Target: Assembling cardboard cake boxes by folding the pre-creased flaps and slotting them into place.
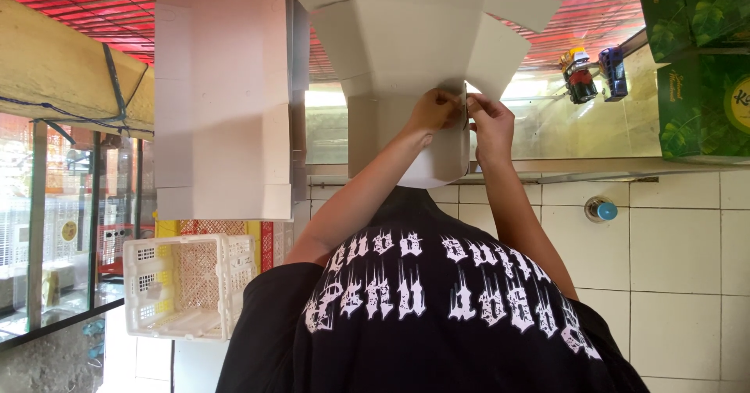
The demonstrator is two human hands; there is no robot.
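— What does the far left show?

— A white plastic crate (187,284) with lattice sides sits low down, beside glass panes. Above it is a flat white cardboard sheet (223,96), creased into panels.

— And the middle?

— The person's two bare arms reach out from a black printed shirt (437,307). The left hand (433,112) and the right hand (491,127) are close together, almost touching. Each pinches the same narrow end of a half-folded white cardboard box (414,41). The box fans outward from the hands, with its flaps spread wide towards the top of the view.

— Is the grip firm?

— Fingers and thumbs are closed on the card from both sides.

— What is further right?

— Two small toy vehicles (590,73) rest on a pale counter (547,127). A round blue-capped fitting (601,209) sits on the white tiles (680,268). Green printed boxes (695,65) are stacked at the far right edge.
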